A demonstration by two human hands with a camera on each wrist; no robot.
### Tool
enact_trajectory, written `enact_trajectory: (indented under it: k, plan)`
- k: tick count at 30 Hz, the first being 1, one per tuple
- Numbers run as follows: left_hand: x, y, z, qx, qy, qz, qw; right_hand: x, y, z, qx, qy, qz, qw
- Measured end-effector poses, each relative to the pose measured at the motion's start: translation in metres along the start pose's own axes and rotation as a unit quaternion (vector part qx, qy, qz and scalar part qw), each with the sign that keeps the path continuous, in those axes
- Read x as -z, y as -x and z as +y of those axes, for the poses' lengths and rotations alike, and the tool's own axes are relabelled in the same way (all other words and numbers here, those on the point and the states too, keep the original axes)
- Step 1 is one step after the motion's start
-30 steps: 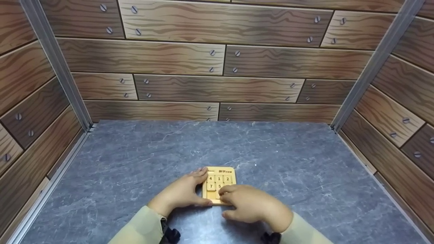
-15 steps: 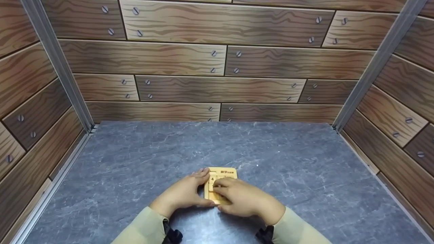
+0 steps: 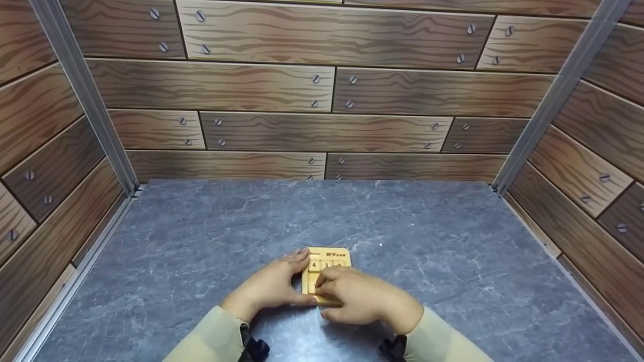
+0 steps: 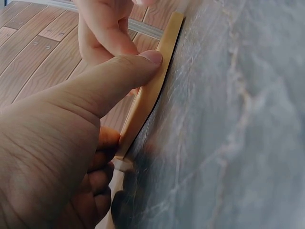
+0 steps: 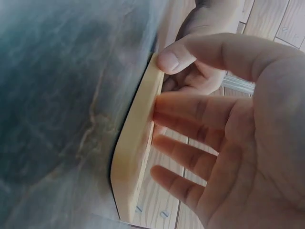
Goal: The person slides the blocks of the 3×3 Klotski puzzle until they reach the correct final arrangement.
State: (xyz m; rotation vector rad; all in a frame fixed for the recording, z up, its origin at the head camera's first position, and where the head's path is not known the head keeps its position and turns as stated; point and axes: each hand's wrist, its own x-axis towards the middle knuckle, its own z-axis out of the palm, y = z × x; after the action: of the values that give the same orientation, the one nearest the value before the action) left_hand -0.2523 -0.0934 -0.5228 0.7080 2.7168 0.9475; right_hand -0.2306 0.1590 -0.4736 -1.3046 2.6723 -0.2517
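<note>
A yellow number slide puzzle (image 3: 329,251) lies flat on the table, with tiles marked 4 (image 3: 314,265) and 1 showing in its top row. My left hand (image 3: 274,284) grips the puzzle's left side, fingers at the far corner and thumb pressing the near edge. In the left wrist view that thumb (image 4: 128,69) lies against the yellow rim. Over the lower tiles rests my right hand (image 3: 362,296), its fingertips touching a tile in the lower left and covering most of the rest. The right wrist view shows its fingers (image 5: 186,152) loosely extended onto the puzzle's face.
The table (image 3: 251,216) has a grey marbled top. Wood-plank-patterned walls (image 3: 322,90) stand at the back and both sides, with metal posts (image 3: 90,95) at the corners. Black straps (image 3: 254,347) sit at both wrists.
My right hand went from the lower middle tiles up and left over the puzzle, then slightly down. A left-column tile below the 4 has slid down. The left hand has kept its hold.
</note>
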Motion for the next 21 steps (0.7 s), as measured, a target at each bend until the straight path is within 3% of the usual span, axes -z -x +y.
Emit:
enact_trajectory:
  k: [10, 16, 21]
  plan:
    - [-0.001, 0.002, -0.001, -0.005, -0.001, 0.005, 1.0000, 0.001, -0.002, 0.016, 0.031, -0.074, 0.003, 0.9968]
    - [0.000, 0.001, 0.001, -0.001, -0.001, 0.001, 1.0000, -0.001, -0.005, 0.030, -0.031, -0.092, 0.045, 0.9942]
    - [0.000, 0.001, 0.002, 0.003, -0.002, -0.001, 1.0000, -0.005, -0.004, 0.036, -0.065, -0.102, 0.015, 0.9926]
